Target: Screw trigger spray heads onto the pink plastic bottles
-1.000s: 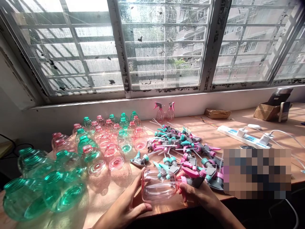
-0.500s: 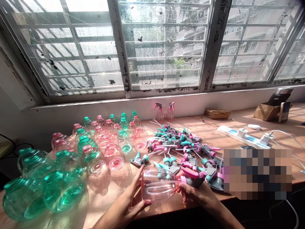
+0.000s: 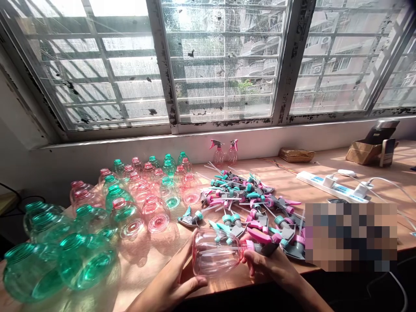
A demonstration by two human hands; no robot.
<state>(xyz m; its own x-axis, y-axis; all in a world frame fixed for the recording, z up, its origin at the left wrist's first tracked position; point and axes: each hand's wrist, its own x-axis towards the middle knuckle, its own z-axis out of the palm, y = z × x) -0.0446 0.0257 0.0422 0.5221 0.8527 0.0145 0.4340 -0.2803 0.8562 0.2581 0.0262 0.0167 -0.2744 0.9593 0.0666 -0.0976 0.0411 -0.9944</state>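
Note:
A clear pink bottle [image 3: 216, 253] lies on its side above the near edge of the wooden table [image 3: 286, 180]. My left hand [image 3: 173, 279] cups its round base, fingers wrapped behind it. My right hand [image 3: 264, 264] is closed round the bottle's neck, where a pink and grey spray trigger head [image 3: 263, 242] sits on the mouth. Its thin tube runs inside the bottle.
Several loose trigger heads [image 3: 247, 201] lie piled in the table's middle. Many empty green and pink bottles [image 3: 130, 199] stand at the left. Two assembled sprayers [image 3: 224, 151] stand by the wall. A power strip [image 3: 334, 186] with cables and a cardboard box [image 3: 365, 151] are at the right.
My left thumb has closed in under the bottle's base. The bottle has shifted only slightly and my right hand stays at the neck.

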